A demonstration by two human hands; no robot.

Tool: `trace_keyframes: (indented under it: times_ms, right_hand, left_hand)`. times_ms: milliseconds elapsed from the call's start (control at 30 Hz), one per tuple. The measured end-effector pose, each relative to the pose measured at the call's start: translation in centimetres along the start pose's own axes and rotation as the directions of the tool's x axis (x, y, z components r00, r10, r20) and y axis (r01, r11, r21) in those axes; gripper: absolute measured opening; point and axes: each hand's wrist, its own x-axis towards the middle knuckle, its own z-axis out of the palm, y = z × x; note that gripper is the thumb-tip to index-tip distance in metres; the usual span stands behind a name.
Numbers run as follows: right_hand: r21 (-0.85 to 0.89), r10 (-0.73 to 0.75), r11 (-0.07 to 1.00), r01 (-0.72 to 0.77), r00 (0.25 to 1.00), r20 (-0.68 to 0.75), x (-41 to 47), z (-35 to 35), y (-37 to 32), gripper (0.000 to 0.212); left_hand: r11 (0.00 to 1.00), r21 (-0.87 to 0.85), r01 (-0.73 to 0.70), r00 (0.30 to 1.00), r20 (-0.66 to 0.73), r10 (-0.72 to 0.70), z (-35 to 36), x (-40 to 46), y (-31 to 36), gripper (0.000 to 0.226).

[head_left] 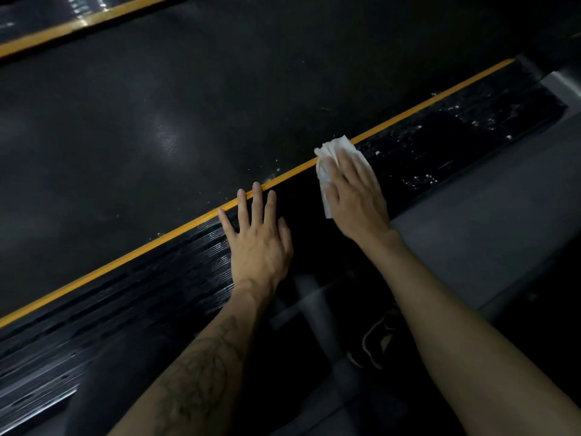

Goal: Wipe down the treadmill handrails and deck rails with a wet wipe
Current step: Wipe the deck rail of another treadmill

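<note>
The near deck rail (pixel 440 143) is a black ribbed strip with a yellow inner edge, running diagonally from lower left to upper right. A white wet wipe (pixel 333 152) lies on it, and my right hand (pixel 355 190) presses flat on the wipe with straight fingers. My left hand (pixel 257 237) rests flat on the same rail a little to the left, fingers spread, reaching the yellow edge. Wet streaks glisten on the rail to the right of the wipe. The far deck rail (pixel 63 28) with its yellow stripe crosses the top left.
The black treadmill belt (pixel 188 105) fills the middle between the two rails. Grey floor (pixel 503 221) lies right of the near rail. A dark shoe (pixel 380 341) stands on the floor between my forearms.
</note>
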Motion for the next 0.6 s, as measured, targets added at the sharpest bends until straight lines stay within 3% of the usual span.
trace_keyframes:
  times_ms: [100, 233, 400, 500, 600]
  right_hand:
    - [0.044, 0.038, 0.998, -0.039, 0.999, 0.038, -1.3, 0.8, -3.0, 0.06]
    - [0.05, -0.194, 0.981, 0.189, 0.974, 0.116, -2.1, 0.8, -1.6, 0.059]
    - [0.019, 0.081, 0.997, -0.081, 0.997, 0.012, -0.6, 0.4, 0.0, 0.057]
    - [0.052, -0.077, 0.996, 0.072, 0.992, 0.096, -2.6, 1.7, -2.7, 0.059]
    - [0.019, -0.205, 0.979, 0.204, 0.972, 0.115, -2.4, 1.3, -0.7, 0.059]
  left_hand:
    - [1.0, 0.013, -0.002, 1.0, 0.007, 0.002, 0.0, 0.0, 0.0, 0.06]
    - [1.0, 0.021, -0.004, 1.0, 0.018, 0.004, 0.1, 0.1, 0.0, 0.06]
    - [1.0, 0.014, -0.014, 1.0, 0.009, 0.014, 0.1, 0.1, 0.0, 0.06]
    - [1.0, 0.01, -0.019, 1.0, 0.015, 0.019, 0.2, 0.2, 0.0, 0.061]
    - [1.0, 0.009, -0.02, 1.0, 0.003, 0.02, 0.3, 0.2, 0.0, 0.061]
